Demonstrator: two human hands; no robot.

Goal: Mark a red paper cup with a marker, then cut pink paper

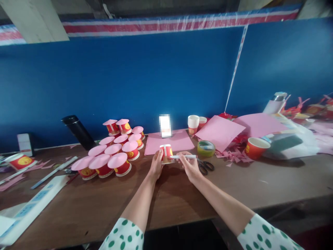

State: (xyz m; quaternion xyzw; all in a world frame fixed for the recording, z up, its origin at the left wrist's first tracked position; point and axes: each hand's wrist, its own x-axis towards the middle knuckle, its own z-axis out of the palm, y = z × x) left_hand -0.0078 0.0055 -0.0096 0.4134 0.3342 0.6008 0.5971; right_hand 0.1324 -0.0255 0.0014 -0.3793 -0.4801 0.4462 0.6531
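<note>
- We see a small red paper cup with yellow print (166, 153) standing upside down on the brown wooden desk (182, 198), at its middle, on the near edge of a flat pink paper sheet (170, 141).
- Our left hand (156, 166) steadies it from 9 o'clock, fingers pressed against the cup's side.
- Our right hand (190, 166), at 3 o'clock, has its fingers clamped on a slim white marker pen (183, 157) lying level, tip towards the cup.
- Black-handled scissors (206, 166) lie just right of that hand.

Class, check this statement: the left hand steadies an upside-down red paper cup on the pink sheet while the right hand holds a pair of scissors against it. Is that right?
Not quite. The right hand holds a white pen, not scissors; the scissors lie on the table just beside that hand. The rest stands: the left hand steadies the upside-down red paper cup at the pink sheet. The head view shows it.
</note>
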